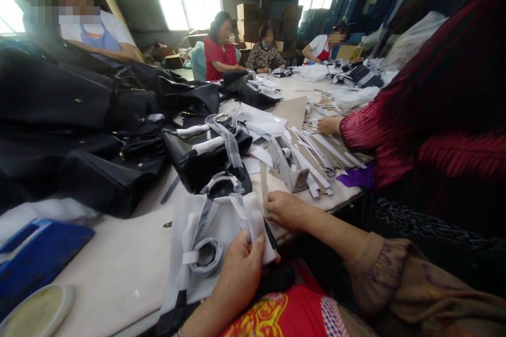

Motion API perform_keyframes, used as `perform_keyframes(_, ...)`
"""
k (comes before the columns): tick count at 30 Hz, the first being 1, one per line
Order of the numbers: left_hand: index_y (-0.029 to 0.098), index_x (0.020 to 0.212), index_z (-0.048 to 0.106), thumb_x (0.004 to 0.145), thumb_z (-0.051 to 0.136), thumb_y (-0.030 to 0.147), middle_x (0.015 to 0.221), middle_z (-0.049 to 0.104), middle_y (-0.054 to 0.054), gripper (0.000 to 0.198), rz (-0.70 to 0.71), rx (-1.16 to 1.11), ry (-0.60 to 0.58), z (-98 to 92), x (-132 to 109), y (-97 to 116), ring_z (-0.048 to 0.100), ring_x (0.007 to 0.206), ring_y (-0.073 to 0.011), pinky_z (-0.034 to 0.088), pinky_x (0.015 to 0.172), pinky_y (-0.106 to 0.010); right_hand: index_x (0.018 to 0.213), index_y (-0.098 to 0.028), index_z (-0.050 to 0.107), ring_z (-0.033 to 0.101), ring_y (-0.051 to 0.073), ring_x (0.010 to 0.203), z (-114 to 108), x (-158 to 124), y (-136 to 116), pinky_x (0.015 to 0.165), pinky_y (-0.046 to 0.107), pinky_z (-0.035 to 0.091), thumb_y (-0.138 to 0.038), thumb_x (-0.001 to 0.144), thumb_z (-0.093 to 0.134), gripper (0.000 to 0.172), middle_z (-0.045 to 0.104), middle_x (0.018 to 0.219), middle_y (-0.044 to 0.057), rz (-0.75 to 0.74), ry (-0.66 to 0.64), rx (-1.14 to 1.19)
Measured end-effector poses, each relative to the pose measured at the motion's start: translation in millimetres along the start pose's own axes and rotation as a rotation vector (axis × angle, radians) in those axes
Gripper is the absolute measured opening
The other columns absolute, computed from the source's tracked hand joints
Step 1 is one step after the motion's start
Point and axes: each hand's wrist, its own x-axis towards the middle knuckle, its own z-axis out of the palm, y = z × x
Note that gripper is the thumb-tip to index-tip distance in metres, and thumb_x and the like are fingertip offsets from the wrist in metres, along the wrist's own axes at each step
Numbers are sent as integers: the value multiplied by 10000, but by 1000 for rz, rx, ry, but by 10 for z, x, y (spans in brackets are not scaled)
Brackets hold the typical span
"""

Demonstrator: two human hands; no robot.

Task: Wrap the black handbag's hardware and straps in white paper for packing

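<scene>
My left hand (239, 268) is closed on the edge of a handbag (217, 237) near the table's front edge. White foam sheet covers the bag's front, and its handle and coiled strap are wrapped in clear and white film. To the right of the bag my right hand (288, 210) has its fingers bent and pinched on the lower end of a narrow beige card strip (264, 184). Just beyond that hand stands a grey metal tape dispenser (288, 168). Another black handbag (190, 160) with wrapped handles lies behind the one I hold.
Black bags (79, 105) are heaped at left, near a blue plastic case (43, 253) and a round tub (39, 310). Paper strips (316, 158) are spread at right, where a co-worker's hand (330, 125) reaches in. Several people sit around the table.
</scene>
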Motion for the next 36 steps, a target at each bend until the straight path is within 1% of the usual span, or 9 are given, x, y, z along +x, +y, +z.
perform_keyframes(3, 128, 982, 565, 925, 437, 533, 798, 730, -93, 428, 0, 8, -9, 0, 7, 4, 677, 711, -235, 479, 574, -283, 770, -127, 755, 589, 182, 734, 6, 46, 33, 690, 269, 445, -219, 903, 584, 235, 654, 860, 106, 7, -42, 33)
perform_keyframes(8, 123, 1021, 574, 920, 458, 502, 786, 727, -76, 409, -11, -14, -11, 8, 8, 33, 668, 692, -224, 472, 559, -275, 823, -170, 776, 622, 165, 819, -43, 77, 91, 770, 227, 454, -204, 878, 629, 161, 671, 880, 65, 7, -76, 97)
perform_keyframes(10, 130, 1014, 576, 923, 455, 494, 797, 730, -76, 395, -13, -19, -15, 11, 13, 35, 669, 697, -223, 475, 569, -278, 867, -163, 772, 626, 176, 824, -52, 67, 89, 773, 238, 459, -231, 865, 643, 145, 668, 900, 73, 23, -70, 104)
perform_keyframes(14, 142, 1019, 572, 928, 451, 492, 793, 731, -69, 381, -13, -23, -18, 19, 21, 24, 670, 702, -223, 481, 583, -281, 933, -116, 748, 627, 221, 829, -31, 51, 61, 748, 278, 464, -289, 847, 655, 214, 655, 928, 117, 53, -52, 91)
perform_keyframes(21, 150, 1007, 564, 924, 455, 503, 798, 732, -74, 378, -35, -18, -14, 19, 21, -13, 670, 707, -229, 476, 573, -281, 816, -137, 765, 611, 183, 778, -24, 105, 88, 724, 251, 445, -256, 884, 612, 205, 651, 878, 92, -7, -95, 96)
perform_keyframes(25, 145, 1057, 569, 927, 452, 502, 802, 733, -73, 397, -17, -18, -12, 13, 21, -9, 667, 700, -227, 465, 572, -279, 813, -154, 778, 612, 165, 790, -55, 125, 116, 746, 234, 440, -202, 887, 599, 199, 663, 870, 74, -15, -98, 97)
perform_keyframes(28, 139, 1046, 578, 921, 457, 503, 787, 731, -75, 403, -9, -12, -4, 13, 15, 13, 659, 680, -225, 460, 567, -280, 835, -155, 781, 616, 167, 797, -66, 118, 109, 743, 233, 440, -193, 884, 596, 195, 671, 874, 77, -10, -90, 84)
perform_keyframes(32, 137, 1053, 572, 921, 458, 497, 784, 729, -74, 400, -15, -23, -13, 19, 20, 17, 651, 668, -221, 453, 557, -277, 894, -133, 770, 620, 186, 780, -59, 96, 56, 715, 247, 449, -280, 874, 627, 206, 671, 895, 102, -1, -82, 54)
perform_keyframes(36, 135, 1077, 564, 928, 450, 496, 782, 728, -72, 407, -10, -22, -12, 22, 21, 8, 657, 681, -225, 460, 570, -282, 828, -88, 761, 610, 210, 740, -40, 96, -2, 692, 278, 443, -233, 900, 571, 249, 671, 835, 143, -30, -118, 5)
